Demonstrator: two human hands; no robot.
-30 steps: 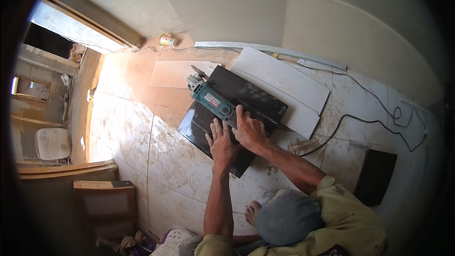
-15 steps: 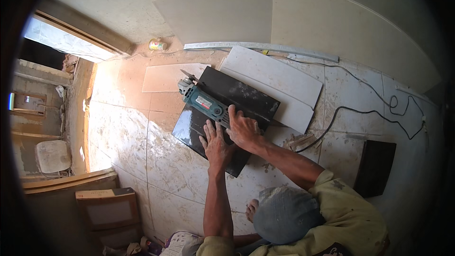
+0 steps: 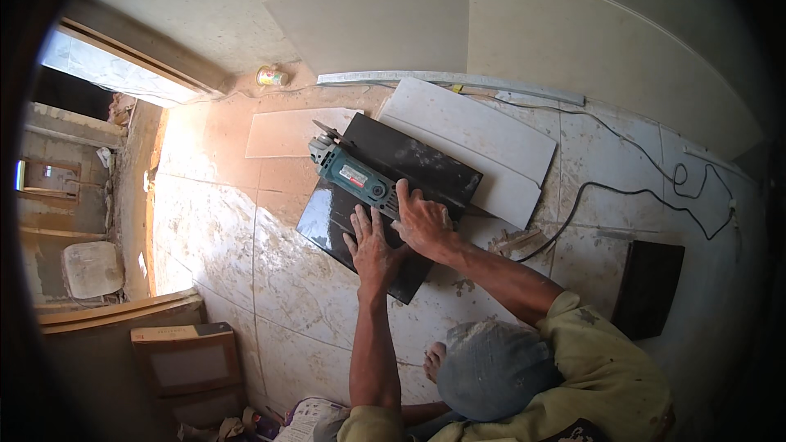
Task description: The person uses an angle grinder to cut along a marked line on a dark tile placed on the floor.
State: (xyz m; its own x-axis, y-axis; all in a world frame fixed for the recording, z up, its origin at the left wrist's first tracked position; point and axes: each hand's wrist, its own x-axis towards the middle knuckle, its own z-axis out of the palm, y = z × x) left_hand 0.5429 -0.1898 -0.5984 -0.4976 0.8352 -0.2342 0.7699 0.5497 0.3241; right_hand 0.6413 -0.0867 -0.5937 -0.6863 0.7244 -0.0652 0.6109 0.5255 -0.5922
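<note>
at frame centre, our right hand (image 3: 424, 225) wraps its fingers around the grinder (image 3: 360, 179); our left hand (image 3: 372, 250) lies flat, fingers spread, on the black tile (image 3: 393, 165).

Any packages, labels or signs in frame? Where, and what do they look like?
Label: small red-and-white patch on the green angle grinder, on the black tile.
Can: small printed cylinder, by the far wall.
Cardboard box: brown with pale panel, lower left.
Printed paper: bottom edge.

Beyond the hands: pale tile (image 3: 475, 135), metal straightedge (image 3: 450, 80), small can (image 3: 272, 76). Right of them: black cable (image 3: 647, 188), dark tile (image 3: 648, 288). Lower left: cardboard box (image 3: 187, 358).
</note>
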